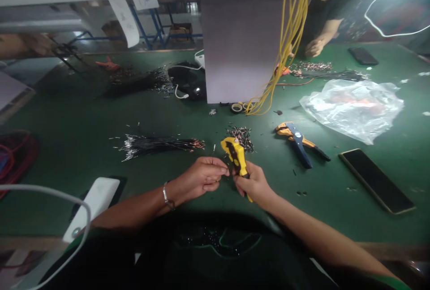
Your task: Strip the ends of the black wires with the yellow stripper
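White cable arching over a white box at the counter's near-left edge.
Over the near middle, the left hand's narrow grip pinches a dark wire; the right hand wraps a yellow tool, just beside it. A black wire bundle lies beyond, to the left.

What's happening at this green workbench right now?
A person sits or stands at the green bench. Their left hand pinches a short dark wire, and their right hand grips a yellow hand tool. A bundle of black wires lies beyond the left hand, and blue-and-orange pliers rest to the right. Across the bench, another person's hand is near more wires.
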Action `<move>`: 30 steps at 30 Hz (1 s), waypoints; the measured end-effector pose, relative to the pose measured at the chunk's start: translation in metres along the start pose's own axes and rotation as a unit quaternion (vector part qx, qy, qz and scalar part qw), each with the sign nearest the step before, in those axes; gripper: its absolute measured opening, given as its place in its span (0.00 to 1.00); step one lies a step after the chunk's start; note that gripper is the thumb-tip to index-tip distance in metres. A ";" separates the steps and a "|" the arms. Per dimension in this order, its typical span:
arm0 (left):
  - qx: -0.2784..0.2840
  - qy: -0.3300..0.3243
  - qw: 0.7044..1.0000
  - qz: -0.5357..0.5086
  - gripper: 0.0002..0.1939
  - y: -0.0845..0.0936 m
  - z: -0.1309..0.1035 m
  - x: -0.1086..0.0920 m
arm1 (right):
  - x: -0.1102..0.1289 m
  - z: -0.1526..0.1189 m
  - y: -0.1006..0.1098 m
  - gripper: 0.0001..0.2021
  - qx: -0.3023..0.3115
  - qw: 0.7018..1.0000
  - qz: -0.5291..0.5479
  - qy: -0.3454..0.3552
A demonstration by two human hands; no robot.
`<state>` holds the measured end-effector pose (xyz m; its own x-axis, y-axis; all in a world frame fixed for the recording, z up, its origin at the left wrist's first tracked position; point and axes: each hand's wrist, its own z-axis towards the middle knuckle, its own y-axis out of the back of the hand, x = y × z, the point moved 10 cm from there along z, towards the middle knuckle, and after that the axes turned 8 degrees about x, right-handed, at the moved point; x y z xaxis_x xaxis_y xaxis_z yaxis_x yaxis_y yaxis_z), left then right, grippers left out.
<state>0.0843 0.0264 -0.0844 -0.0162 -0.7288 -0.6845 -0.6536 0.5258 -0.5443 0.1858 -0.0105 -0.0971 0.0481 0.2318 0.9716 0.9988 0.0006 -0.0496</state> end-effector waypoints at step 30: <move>-0.047 -0.035 0.996 0.064 0.06 0.014 0.002 -0.012 | 0.011 0.007 -0.003 0.13 0.103 0.981 0.160 0.045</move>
<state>0.0769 0.0433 -0.0844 -0.0533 -0.6234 -0.7801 -0.7170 0.5676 -0.4046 0.1831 -0.0009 -0.0883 0.3689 0.1645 0.9148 0.9092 0.1406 -0.3919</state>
